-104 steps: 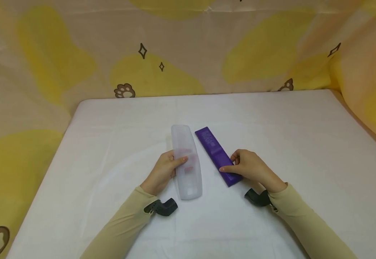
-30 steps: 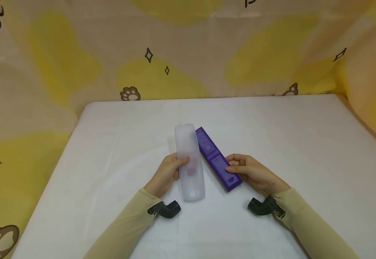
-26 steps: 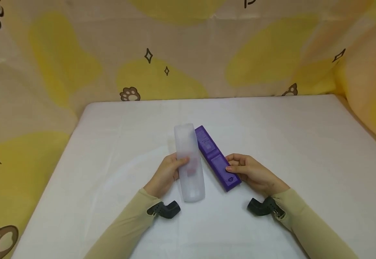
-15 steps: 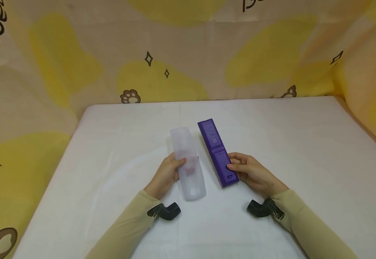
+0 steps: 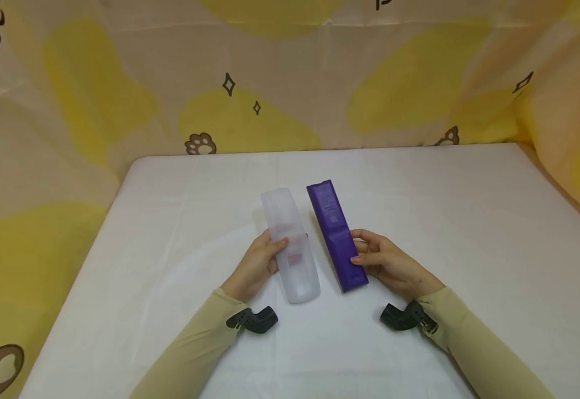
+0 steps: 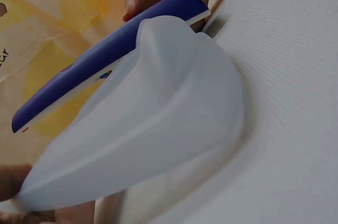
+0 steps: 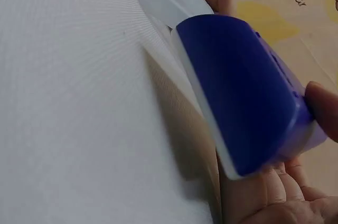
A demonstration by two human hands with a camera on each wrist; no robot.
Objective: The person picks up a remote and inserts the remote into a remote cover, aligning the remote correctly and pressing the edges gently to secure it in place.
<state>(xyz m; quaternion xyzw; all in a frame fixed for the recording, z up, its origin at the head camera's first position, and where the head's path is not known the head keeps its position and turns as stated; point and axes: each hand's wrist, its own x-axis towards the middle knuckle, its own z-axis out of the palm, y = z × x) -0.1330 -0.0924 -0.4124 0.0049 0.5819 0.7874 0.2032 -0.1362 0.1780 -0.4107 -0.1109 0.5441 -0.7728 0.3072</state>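
In the head view my left hand (image 5: 255, 260) holds a long, frosted translucent cover (image 5: 281, 213), thumb on top and fingers showing faintly through it from below. The left wrist view shows the rounded, smooth end of the cover (image 6: 174, 92). My right hand (image 5: 392, 260) pinches a purple remote control (image 5: 335, 221) by its near right edge, thumb on its back. This back has a ridge across the middle and a small latch near the close end. A white edge runs along the remote control (image 7: 243, 92) in the right wrist view. A gap separates the two things from above.
A white cloth-covered table (image 5: 195, 343) lies under both hands. Behind it and at the sides hangs a yellow and beige patterned curtain (image 5: 290, 66). A black wrist mount (image 5: 255, 320) sits on the left sleeve, another mount (image 5: 405, 317) on the right.
The remote control's far end has swung right, away from the cover, and its back has turned upward since the earliest frame. The cover's far end has tipped slightly left. Both hands keep their grip.
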